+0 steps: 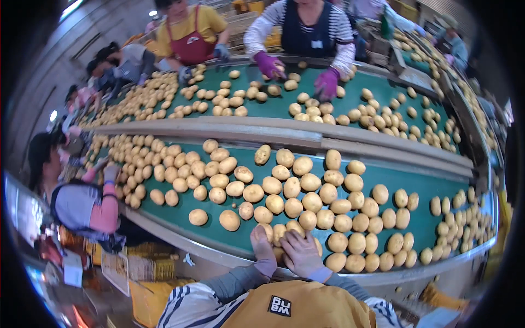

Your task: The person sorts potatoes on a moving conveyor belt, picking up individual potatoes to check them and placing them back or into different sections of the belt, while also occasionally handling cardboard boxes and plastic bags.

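Note:
My left hand [263,251], in a thin glove, is at the near edge of a green conveyor belt [172,221], its fingers up against a potato [267,233]. Beside it my right hand [301,251], gloved too, lies palm down with spread fingers over a few potatoes [294,226]. What is under both palms is hidden. Loose potatoes [311,201] cover much of the belt just beyond my hands, and more sit in rough rows to the right of them.
A metal rail [229,258] borders the belt's near side. A long divider [262,133] separates it from a second green belt [270,106], where a person's purple-gloved hands [327,84] touch potatoes. Close on my left stands another person [78,205]. Yellow crates [164,268] sit below.

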The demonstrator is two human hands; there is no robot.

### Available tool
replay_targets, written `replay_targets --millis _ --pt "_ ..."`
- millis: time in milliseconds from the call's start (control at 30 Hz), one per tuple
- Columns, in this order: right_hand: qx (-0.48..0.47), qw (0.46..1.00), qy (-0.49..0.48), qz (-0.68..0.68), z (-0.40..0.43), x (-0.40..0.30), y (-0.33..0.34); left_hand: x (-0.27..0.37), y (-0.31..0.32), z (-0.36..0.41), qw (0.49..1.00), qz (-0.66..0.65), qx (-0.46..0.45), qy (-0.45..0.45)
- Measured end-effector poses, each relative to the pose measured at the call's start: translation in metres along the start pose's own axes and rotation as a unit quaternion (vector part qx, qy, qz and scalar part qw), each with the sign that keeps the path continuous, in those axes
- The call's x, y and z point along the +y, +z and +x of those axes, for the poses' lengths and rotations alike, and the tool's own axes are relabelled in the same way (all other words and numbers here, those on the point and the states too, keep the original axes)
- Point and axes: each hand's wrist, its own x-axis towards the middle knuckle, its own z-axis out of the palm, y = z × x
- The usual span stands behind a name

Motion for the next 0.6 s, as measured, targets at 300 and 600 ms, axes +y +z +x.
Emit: replay_targets --millis 300,600 --pt "0.063 0.989 0.123 -0.045 -0.128 0.143 -0.124 -0.085 0.182 -0.114 0.999 0.012 -0.027 -0.012" --pt "0.202 0.965 0.168 0.013 -0.152 0.195 -0.162 -0.052 0.188 -0.103 0.890 0.198 -0.388 0.132"
